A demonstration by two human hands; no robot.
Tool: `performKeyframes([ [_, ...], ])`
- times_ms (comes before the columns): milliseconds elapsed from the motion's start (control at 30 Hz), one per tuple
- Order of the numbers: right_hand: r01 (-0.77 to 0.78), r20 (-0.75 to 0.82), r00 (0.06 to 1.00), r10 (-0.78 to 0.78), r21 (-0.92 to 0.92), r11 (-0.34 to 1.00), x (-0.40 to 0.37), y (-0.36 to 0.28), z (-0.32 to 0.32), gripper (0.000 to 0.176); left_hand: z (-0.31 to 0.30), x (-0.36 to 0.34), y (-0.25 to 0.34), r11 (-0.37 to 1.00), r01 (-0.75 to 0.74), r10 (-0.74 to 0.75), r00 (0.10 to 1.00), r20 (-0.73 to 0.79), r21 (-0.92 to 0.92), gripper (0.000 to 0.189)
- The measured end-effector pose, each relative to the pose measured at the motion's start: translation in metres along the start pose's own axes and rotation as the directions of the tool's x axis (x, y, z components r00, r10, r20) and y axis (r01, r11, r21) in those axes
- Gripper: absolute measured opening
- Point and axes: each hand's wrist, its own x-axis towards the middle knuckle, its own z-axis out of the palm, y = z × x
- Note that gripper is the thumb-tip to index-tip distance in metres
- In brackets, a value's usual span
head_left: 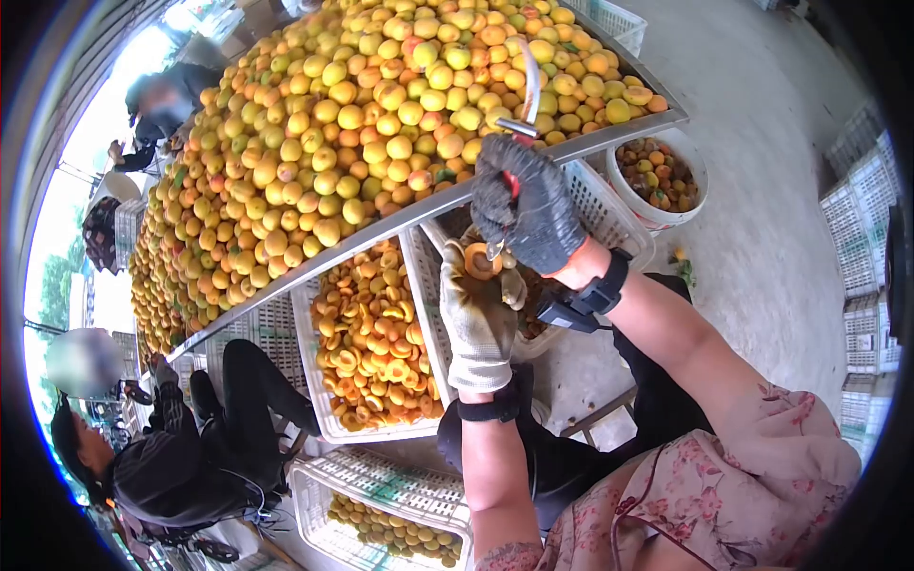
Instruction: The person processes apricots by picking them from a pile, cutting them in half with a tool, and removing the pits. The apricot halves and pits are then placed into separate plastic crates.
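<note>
My left hand (479, 314), in a pale work glove, grips a halved apricot (479, 261) with its cut face up. My right hand (529, 205), in a dark knit glove, is closed on a red-handled pitting tool (519, 114) with a curved metal blade; its lower tip touches the fruit. Both hands hover at the edge of a long metal table (400, 221) heaped with whole yellow-orange apricots (362, 114). Below my left hand stands a white plastic crate (424, 285) filled with apricot halves (371, 333).
A white bucket (687, 205) with fruit stands on the concrete floor at right. White crates are stacked (862, 247) far right. Another crate (400, 490) with apricots lies near my knees. A seated person in black (190, 447) works at lower left; others are further back.
</note>
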Motion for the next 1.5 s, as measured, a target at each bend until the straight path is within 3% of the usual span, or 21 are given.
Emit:
performKeyframes([
  [167, 0.084, 0.078, 0.995, -0.067, -0.245, 0.966, -0.002, -0.001, 0.001, 0.022, -0.002, 0.002, -0.001, 1.0, 0.023, -0.021, 0.996, -0.092, 0.018, 0.032],
  [333, 0.047, -0.064, 0.996, -0.054, -0.103, 0.994, -0.004, 0.017, 0.001, 0.009, 0.009, 0.002, -0.009, 0.99, -0.092, 0.106, 0.986, -0.13, 0.111, 0.029],
  [400, 0.129, 0.047, 0.991, -0.125, -0.097, 0.987, -0.005, 0.019, 0.004, 0.009, 0.016, 0.005, -0.008, 0.993, -0.082, 0.102, 0.957, -0.271, 0.086, 0.029],
  [467, -0.012, 0.139, 0.99, 0.015, -0.026, 1.0, -0.001, 0.016, -0.001, 0.014, 0.013, 0.005, -0.011, 0.995, -0.093, 0.098, 0.986, -0.134, 0.042, 0.027],
  [533, -0.076, 0.041, 0.996, 0.074, 0.047, 0.996, 0.002, 0.018, -0.002, 0.02, 0.022, 0.011, -0.014, 0.986, -0.047, 0.109, 0.909, -0.403, 0.161, 0.026],
  [567, -0.093, 0.061, 0.994, 0.089, 0.071, 0.993, 0.003, 0.018, -0.004, 0.019, -0.013, 0.011, -0.018, 0.996, -0.068, 0.072, 0.994, -0.079, 0.057, 0.027],
  [600, -0.092, 0.065, 0.994, 0.087, 0.072, 0.993, 0.003, 0.019, -0.008, 0.019, -0.024, 0.018, -0.023, 0.996, -0.07, 0.074, 0.994, -0.076, 0.059, 0.027],
  [667, -0.129, 0.16, 0.976, 0.148, -0.123, 0.984, 0.003, 0.02, -0.013, 0.016, -0.03, 0.031, -0.03, 0.677, -0.317, 0.533, 0.834, -0.144, 0.664, 0.03],
  [700, -0.11, 0.011, 0.993, 0.117, -0.266, 0.958, 0.005, 0.021, -0.011, 0.017, -0.027, 0.025, -0.019, 0.687, -0.109, 0.446, 0.844, -0.299, 0.718, 0.036],
  [733, -0.102, 0.021, 0.993, 0.112, -0.271, 0.957, 0.015, 0.027, -0.026, 0.017, -0.038, 0.031, -0.019, 0.488, -0.21, 0.631, 0.755, -0.176, 0.847, 0.029],
  [800, 0.202, 0.085, 0.932, -0.353, -0.929, 0.31, 0.04, 0.037, -0.07, 0.021, 0.0, 0.023, 0.005, 0.503, -0.174, 0.668, 0.7, -0.253, 0.846, 0.032],
  [833, 0.137, 0.001, 0.957, -0.289, -0.883, 0.448, 0.044, 0.028, -0.073, 0.024, -0.008, 0.022, 0.016, 0.442, -0.034, 0.664, 0.684, -0.301, 0.897, 0.032],
  [867, 0.106, -0.058, 0.955, -0.291, -0.85, 0.517, 0.047, 0.023, -0.078, 0.022, -0.03, 0.022, 0.02, 0.072, 0.073, 0.686, 0.72, -0.103, 0.995, 0.036],
  [933, 0.14, 0.015, 0.943, -0.331, -0.924, 0.357, 0.047, 0.004, -0.06, 0.022, -0.035, 0.014, 0.046, -0.071, 0.199, 0.753, 0.653, -0.078, 0.977, 0.046],
  [1000, 0.119, 0.031, 0.953, -0.303, -0.953, 0.278, 0.059, -0.007, -0.057, 0.021, -0.024, 0.007, 0.071, 0.32, 0.082, 0.822, 0.471, -0.32, 0.944, 0.058],
  [1067, 0.102, 0.046, 0.961, -0.272, -0.975, 0.195, 0.073, -0.015, -0.039, 0.021, -0.045, 0.003, 0.086, 0.166, 0.296, 0.902, 0.341, -0.266, 0.941, 0.069],
  [1133, 0.208, 0.245, 0.938, -0.245, -0.964, -0.165, 0.099, -0.008, -0.023, 0.022, -0.041, 0.0, 0.089, 0.266, 0.266, 0.85, 0.388, -0.356, 0.927, 0.07],
  [1200, 0.231, 0.289, 0.938, -0.192, -0.933, -0.276, 0.126, 0.009, -0.006, 0.023, -0.053, 0.004, 0.076, 0.458, -0.07, 0.778, 0.513, -0.362, 0.886, 0.065],
  [1333, 0.234, 0.293, 0.954, -0.064, -0.861, -0.451, 0.187, 0.055, -0.008, 0.021, -0.043, 0.008, 0.069, 0.692, -0.172, 0.607, 0.664, -0.436, 0.701, 0.053],
  [1467, 0.404, 0.482, 0.876, 0.014, -0.718, -0.567, 0.225, 0.09, -0.03, 0.029, -0.029, 0.01, 0.075, 0.692, -0.098, 0.557, 0.703, -0.443, 0.715, 0.041],
  [1500, 0.34, 0.344, 0.933, 0.109, -0.735, -0.586, 0.228, 0.086, -0.019, 0.029, -0.04, 0.01, 0.074, 0.465, -0.052, 0.641, 0.709, -0.295, 0.884, 0.039],
])
